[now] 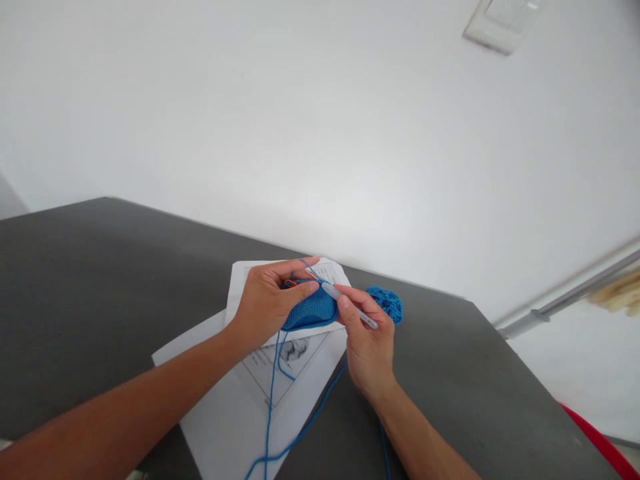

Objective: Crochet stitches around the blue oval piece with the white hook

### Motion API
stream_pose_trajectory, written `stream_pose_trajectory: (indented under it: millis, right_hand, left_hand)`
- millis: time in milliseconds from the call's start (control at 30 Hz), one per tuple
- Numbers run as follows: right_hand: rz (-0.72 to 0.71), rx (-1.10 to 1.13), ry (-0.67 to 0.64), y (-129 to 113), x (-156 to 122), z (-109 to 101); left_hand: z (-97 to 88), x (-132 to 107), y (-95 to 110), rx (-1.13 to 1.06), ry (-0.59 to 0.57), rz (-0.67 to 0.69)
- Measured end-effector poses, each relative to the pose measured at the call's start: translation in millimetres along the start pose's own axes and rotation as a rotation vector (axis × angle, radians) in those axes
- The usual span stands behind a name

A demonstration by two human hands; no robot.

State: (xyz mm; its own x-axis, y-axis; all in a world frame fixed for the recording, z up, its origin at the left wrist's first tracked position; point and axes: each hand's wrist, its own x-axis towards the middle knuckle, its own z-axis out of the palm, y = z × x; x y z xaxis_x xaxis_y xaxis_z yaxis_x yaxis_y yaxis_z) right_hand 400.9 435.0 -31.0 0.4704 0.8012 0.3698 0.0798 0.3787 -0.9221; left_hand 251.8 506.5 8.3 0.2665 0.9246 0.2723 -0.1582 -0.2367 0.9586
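Observation:
Between my hands is a rounded piece of blue crochet work [313,310], held over printed sheets. My left hand [273,293] pinches its upper left edge, thumb on the front, with a strand of blue yarn [271,393] running over the raised index finger. A small orange piece [290,283] shows beside the fingers. My right hand [367,333] grips a crochet hook [350,305] with a thick grey handle, its tip end at the top edge of the crochet work. Just behind the right hand sits a ball of blue yarn [387,303].
Printed paper sheets [225,400] lie overlapping on the dark grey table [150,267]. Loose yarn trails toward the near edge. A white wall [300,133] stands behind the table, with a switch plate [500,23] at upper right. A metal rail [575,297] and a red strip [597,440] are at right.

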Motion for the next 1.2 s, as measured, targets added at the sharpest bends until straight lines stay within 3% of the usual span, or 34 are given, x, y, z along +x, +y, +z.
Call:
stream_pose_trajectory:
  millis: [133, 333, 500, 800, 1200]
  right_hand:
    - [-0.193, -0.125, -0.025, 0, -3, 0]
    - [-0.711, -0.441, -0.042, 1, -5, 0]
    - [-0.917, -0.619, -0.064, -8, -1, -2]
    - [-1.043, -0.715, -0.092, -15, 1, -4]
    - [-1.026, -0.592, -0.253, -18, 10, -13]
  left_hand:
    - [2.1, -1, -3, -0.133, 0.035, -0.056]
    - [1.9, 0, -4, -0.376, 0.020, -0.179]
    - [-0.5, 1, 2, -0.510, -0.028, -0.289]
    - [-6.1, 4, 11, -0.582, -0.119, -0.410]
    - [-8.7, 8, 8, -0.533, -0.133, -0.389]
